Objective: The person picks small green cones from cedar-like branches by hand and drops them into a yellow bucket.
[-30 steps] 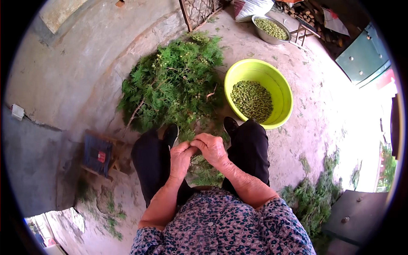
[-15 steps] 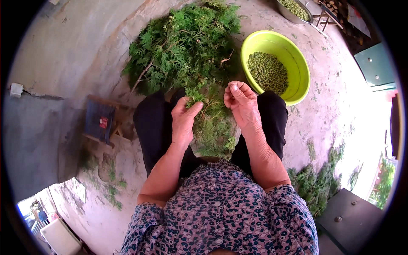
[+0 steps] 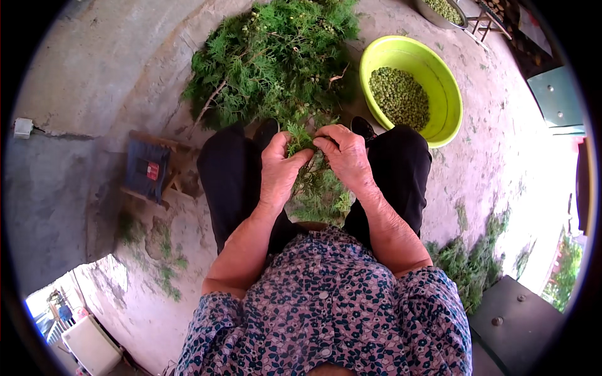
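Between my knees, my left hand (image 3: 279, 170) is closed on a green evergreen sprig (image 3: 300, 139) with flat, scaly leaves. My right hand (image 3: 347, 156) meets it at the sprig's edge, thumb and fingers pinched together beside the left thumb. Whatever lies between the right fingertips is hidden. Loose evergreen twigs (image 3: 320, 197) lie below both hands. Just past my feet spreads a large heap of cut evergreen branches (image 3: 269, 62). To the right of it stands a lime-green plastic tub (image 3: 446, 81), partly filled with small round green seed cones (image 3: 399, 97).
A metal basin (image 3: 433, 14) with more green cones sits at the far right by a stand. On the left is a low wooden stool (image 3: 147, 169) with dark cloth. More evergreen branches (image 3: 464, 260) lie near a dark panel (image 3: 517, 319) at the lower right.
My right hand has moved left and come to the sprig in my left hand; before, it was apart, pinched near the tub. The view has shifted slightly.
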Demonstrator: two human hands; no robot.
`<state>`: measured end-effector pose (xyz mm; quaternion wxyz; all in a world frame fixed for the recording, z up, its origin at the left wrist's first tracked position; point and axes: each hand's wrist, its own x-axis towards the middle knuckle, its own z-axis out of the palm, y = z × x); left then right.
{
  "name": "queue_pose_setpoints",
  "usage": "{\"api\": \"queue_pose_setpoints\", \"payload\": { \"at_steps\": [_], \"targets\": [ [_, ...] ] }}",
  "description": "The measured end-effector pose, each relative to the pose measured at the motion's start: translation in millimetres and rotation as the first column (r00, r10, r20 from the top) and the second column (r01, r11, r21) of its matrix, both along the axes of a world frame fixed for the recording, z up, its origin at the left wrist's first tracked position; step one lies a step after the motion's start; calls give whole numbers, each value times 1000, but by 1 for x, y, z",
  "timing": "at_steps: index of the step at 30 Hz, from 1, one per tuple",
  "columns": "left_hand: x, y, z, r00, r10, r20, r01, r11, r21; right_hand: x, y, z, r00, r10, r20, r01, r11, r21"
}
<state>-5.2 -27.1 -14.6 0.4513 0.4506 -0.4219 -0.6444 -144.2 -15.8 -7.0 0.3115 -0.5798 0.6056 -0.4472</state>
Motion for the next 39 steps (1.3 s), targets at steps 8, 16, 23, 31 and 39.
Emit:
{"api": "queue_pose_setpoints", "payload": {
  "at_steps": [8,16,23,31,39],
  "targets": [
    [0,1,6,949,-77,307,103,992,-67,8,4,1,994,12,105,-17,999,43],
    [8,0,-4,978,-159,136,170,983,-68,8,4,7,817,-134,561,-85,934,346],
    [7,-1,1,991,2,-135,10,996,85,-13,-2,8,333,-139,933,-87,980,177],
    [4,-2,16,959,150,-242,-65,943,327,-13,-1,-9,305,-157,939,-69,980,187],
    [8,-1,21,973,116,-202,-26,916,400,1,4,-2,266,-12,964,-379,918,116]
  ]
}}
